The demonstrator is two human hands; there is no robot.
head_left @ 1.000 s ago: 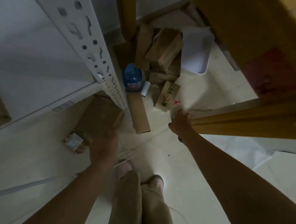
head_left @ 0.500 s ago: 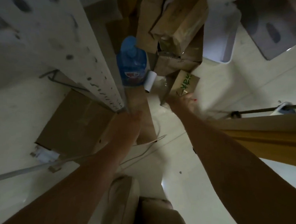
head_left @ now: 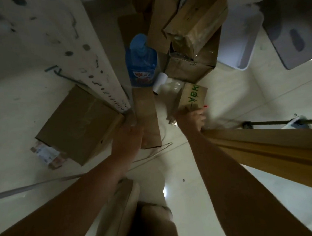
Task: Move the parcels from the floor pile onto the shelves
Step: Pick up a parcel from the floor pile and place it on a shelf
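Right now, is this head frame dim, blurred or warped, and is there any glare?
Head view: dim throughout, low contrast. Head view: one glare patch on the floor, low centre. Head view: wide-angle bend tilts the post, its top smeared. Head view: the right hand gripping the marked parcel is soft, green letters readable; the left hand is too dark to read its fingers.

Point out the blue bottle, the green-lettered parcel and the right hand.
blue bottle (head_left: 142,63): head view, body above the label.
green-lettered parcel (head_left: 193,96): head view, lettered face.
right hand (head_left: 191,119): head view, back of the hand.
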